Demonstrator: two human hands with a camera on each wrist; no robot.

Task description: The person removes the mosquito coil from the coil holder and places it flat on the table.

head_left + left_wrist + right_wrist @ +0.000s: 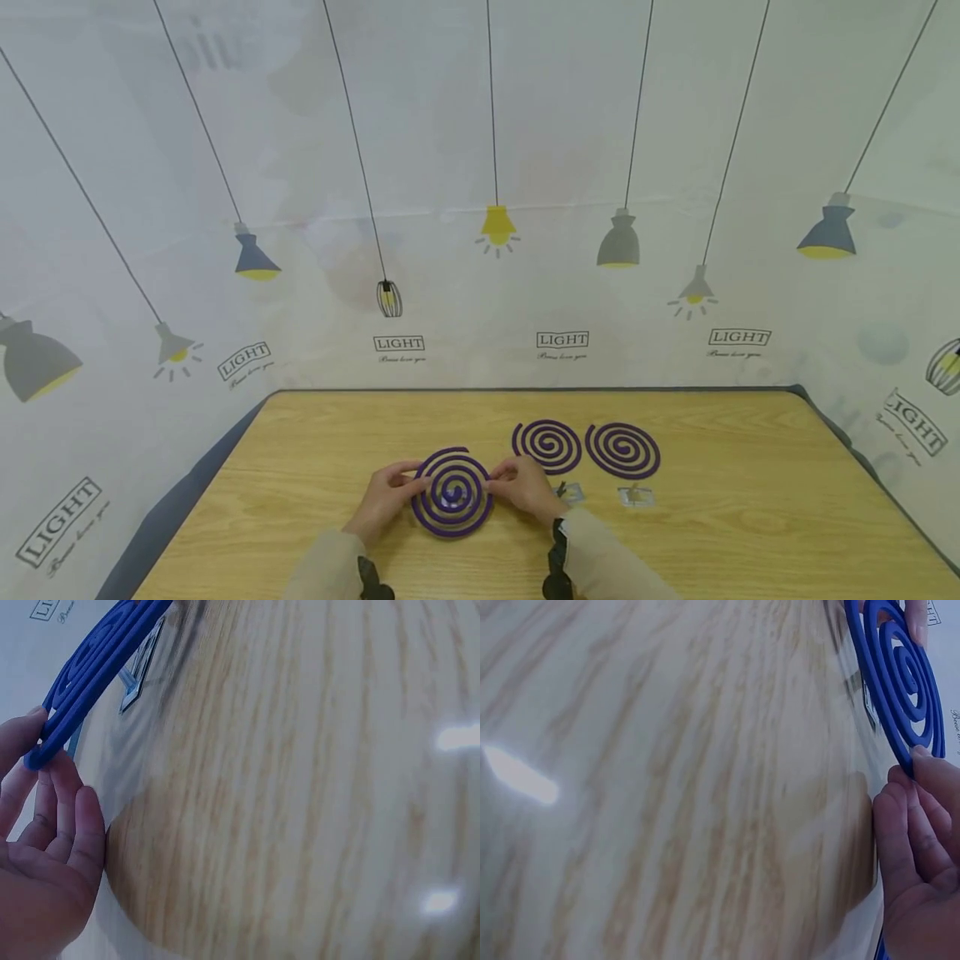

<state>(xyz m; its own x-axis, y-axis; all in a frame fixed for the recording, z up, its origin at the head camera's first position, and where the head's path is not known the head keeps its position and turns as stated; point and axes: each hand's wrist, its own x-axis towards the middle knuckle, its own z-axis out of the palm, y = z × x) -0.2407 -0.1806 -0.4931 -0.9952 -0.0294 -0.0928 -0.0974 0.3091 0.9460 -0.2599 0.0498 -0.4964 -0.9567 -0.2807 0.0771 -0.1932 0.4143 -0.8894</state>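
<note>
Both hands hold a purple mosquito coil (453, 490) by its opposite edges, tilted above the table. My left hand (386, 498) pinches the left rim between thumb and fingers. Across from it, my right hand (527, 487) pinches the right rim. In the left wrist view the coil (94, 675) looks blue and is seen nearly edge-on, its rim between thumb and fingertips. The right wrist view shows its spiral turns, with fingers of the right hand (922, 832) at the lower edge. A small shiny flat piece (139, 667) lies on the table beneath the coil, partly hidden.
Two more mosquito coils, a left one (550, 446) and a right one (623, 450), lie flat at the back right. In front of them lie two small shiny packets, one (572, 492) partly behind my right hand, another (636, 497) farther right. A lamp-printed curtain (480, 358) surrounds the wooden table (750, 517).
</note>
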